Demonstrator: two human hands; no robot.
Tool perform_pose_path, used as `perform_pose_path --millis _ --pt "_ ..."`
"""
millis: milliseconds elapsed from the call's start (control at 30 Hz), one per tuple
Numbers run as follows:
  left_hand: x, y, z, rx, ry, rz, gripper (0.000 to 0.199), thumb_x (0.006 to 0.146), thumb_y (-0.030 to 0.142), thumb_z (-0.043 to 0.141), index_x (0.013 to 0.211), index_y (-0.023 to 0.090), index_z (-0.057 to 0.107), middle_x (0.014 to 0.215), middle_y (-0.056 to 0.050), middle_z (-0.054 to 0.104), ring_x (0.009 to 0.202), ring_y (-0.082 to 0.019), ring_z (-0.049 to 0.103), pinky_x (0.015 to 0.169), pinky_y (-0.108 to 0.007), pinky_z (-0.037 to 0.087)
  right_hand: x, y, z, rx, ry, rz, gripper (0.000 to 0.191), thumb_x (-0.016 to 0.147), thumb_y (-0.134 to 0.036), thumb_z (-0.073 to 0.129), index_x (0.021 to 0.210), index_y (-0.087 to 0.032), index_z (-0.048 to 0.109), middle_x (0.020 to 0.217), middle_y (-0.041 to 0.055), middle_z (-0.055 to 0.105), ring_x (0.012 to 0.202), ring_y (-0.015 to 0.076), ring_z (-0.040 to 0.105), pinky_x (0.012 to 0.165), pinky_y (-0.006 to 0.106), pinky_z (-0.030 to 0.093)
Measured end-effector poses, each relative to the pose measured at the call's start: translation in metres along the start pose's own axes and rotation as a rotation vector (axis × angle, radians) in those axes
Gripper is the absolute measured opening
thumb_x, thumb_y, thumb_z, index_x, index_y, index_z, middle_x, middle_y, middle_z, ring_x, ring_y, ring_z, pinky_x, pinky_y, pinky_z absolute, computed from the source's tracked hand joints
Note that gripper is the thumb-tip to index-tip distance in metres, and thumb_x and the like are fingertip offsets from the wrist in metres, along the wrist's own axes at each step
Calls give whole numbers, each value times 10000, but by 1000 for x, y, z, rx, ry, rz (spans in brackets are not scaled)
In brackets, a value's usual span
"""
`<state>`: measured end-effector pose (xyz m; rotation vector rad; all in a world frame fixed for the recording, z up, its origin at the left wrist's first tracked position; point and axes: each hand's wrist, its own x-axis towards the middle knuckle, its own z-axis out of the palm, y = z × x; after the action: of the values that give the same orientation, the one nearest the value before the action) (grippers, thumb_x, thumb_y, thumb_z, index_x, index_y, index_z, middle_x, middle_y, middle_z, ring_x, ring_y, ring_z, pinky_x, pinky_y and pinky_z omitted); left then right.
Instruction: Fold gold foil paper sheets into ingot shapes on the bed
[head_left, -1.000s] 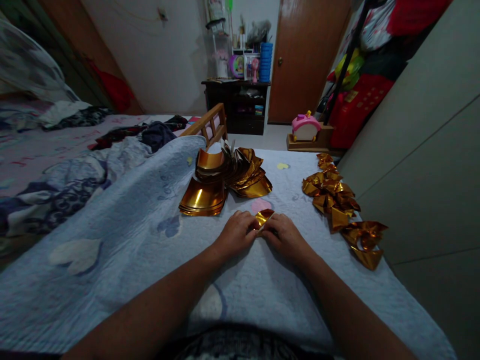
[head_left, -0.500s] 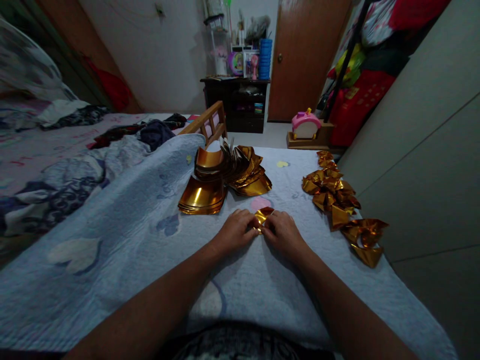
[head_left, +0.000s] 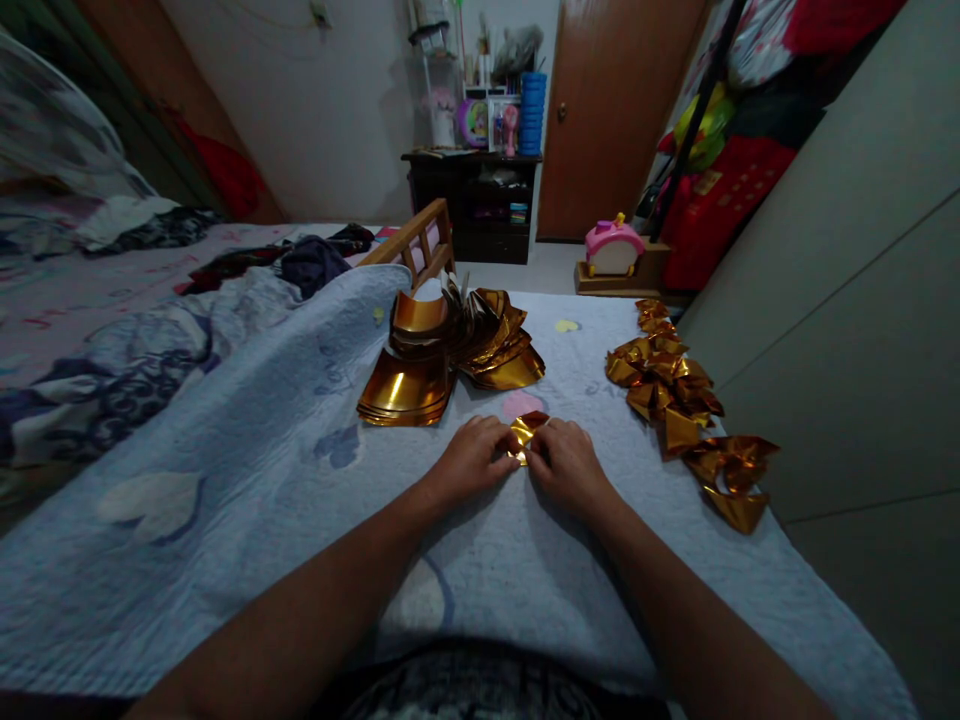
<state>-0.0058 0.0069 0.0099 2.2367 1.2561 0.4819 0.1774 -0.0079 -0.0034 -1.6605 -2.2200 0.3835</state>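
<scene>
Through the head camera I have a pale blue quilt (head_left: 517, 580) as my surface, with a fanned stack of gold sheets (head_left: 409, 385) on it as my landmark; beyond the stack stand a wooden rail (head_left: 409, 233) and a dark cabinet (head_left: 433, 200), with a brown door (head_left: 611, 120) and a pink toy (head_left: 613, 248) beyond it to the right; left of the stack lie rumpled cloths (head_left: 311, 265); on the stack's near side, a little to its right, is a small gold foil piece (head_left: 525, 428), between the two hands; the left hand (head_left: 476, 455) grips its left side and the right hand (head_left: 566, 465) its right, fingers pinched; I cannot tell whether it touches the quilt; well right of the stack, folded gold pieces (head_left: 681, 432) line the quilt's edge, a pale panel (head_left: 840, 330) standing farther right; between them and the stack I see a broad strip of quilt for moving, with more on the stack's near side.
</scene>
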Motion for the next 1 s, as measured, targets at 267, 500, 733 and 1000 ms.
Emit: perform_pose_path --millis 267,500,733,1000 --pt "1 1 1 9 5 -5 60 859 225 681 890 177 700 913 -54 690 944 -229 598 867 -347 417 0 -2 -3 -12 -27 -2 107 876 -210 575 826 -169 661 926 77 653 860 211 524 745 328 284" --pt "1 -1 2 1 -1 -6 69 852 224 692 902 178 704 922 -53 688 947 -228 595 862 -346 415 0 -2 0 -9 0 12 66 854 -213 588 868 -171 637 926 72 649 867 215 522 748 331 285" --pt "1 1 0 9 -19 -7 80 846 211 681 918 181 701 925 -48 680 942 -225 585 863 -349 412 -2 -5 -2 -50 -20 15 77 876 -203 576 920 -169 629 1006 81 653 912 228 525 772 341 287" --pt "2 0 -1 18 -25 -6 84 851 254 689 894 182 684 913 -45 669 936 -226 578 855 -346 416 -3 -11 -6 -67 -28 34 129 903 -294 604 925 -171 633 1011 83 653 925 233 533 788 340 297"
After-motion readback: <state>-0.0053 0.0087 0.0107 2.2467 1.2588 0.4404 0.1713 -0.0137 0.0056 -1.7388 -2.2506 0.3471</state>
